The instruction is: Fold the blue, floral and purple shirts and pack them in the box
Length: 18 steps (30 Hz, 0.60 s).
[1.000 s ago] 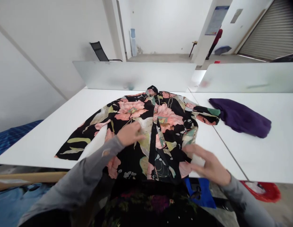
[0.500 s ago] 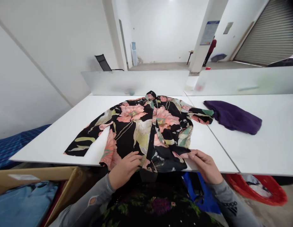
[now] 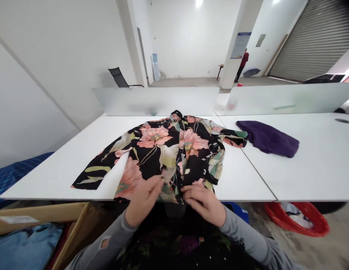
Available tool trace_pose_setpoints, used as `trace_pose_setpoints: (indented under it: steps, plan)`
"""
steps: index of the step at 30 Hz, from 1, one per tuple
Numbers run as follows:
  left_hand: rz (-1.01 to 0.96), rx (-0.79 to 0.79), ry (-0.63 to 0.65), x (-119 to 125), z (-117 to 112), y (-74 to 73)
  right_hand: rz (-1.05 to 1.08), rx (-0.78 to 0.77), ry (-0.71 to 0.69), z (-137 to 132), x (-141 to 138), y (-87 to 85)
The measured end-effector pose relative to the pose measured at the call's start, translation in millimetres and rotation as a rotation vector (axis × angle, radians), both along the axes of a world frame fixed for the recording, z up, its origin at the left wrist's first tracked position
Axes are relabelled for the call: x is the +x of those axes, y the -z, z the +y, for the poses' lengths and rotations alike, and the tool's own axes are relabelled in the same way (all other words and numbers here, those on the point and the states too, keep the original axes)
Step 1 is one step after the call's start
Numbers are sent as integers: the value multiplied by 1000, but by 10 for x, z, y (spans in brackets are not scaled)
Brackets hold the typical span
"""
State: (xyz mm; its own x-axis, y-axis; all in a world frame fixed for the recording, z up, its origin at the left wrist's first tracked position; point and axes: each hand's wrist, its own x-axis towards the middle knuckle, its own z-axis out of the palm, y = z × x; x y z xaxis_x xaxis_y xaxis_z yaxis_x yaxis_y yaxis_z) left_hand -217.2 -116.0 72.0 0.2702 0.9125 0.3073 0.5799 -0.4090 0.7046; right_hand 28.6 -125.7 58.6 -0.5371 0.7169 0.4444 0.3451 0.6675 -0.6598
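A black shirt with large pink flowers (image 3: 169, 150) lies spread on the white table (image 3: 64, 157), collar at the far side, left sleeve stretched toward the near left edge. My left hand (image 3: 143, 198) pinches the shirt's lower hem by the button placket, lifting a bit of cloth. My right hand (image 3: 204, 202) grips the hem just right of the placket. Both hands are at the table's near edge, close together.
A purple garment (image 3: 268, 138) lies on the adjoining table to the right. Frosted divider panels (image 3: 157, 101) stand along the far edge. A cardboard box (image 3: 36, 217) sits low left, a red basket (image 3: 297, 217) low right. A person stands far off by a pillar (image 3: 242, 62).
My right hand moved left from the shirt's right hem corner to the middle near the placket. My left hand pulled back from mid-shirt to the hem.
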Motion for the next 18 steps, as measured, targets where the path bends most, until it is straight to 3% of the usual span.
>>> trace_pose_setpoints:
  steps: [1, 3, 8, 11, 14, 18]
  plan:
    - [59, 23, 104, 45, -5, 46, -58, 30, -72, -12, 2, 14]
    - [198, 106, 237, 128, 9, 180, -88, 60, -43, -21, 117, 33]
    - [560, 323, 381, 284, 98, 509, -123, 185, 485, 71, 777, 171]
    - [687, 353, 383, 350, 102, 604, -271, 228, 569, 176, 980, 329]
    - [731, 368, 353, 368, 89, 638, -313, 219, 606, 266, 960, 433]
    - [720, 409, 356, 335, 94, 651, -56, 249, 854, 315, 1083, 393]
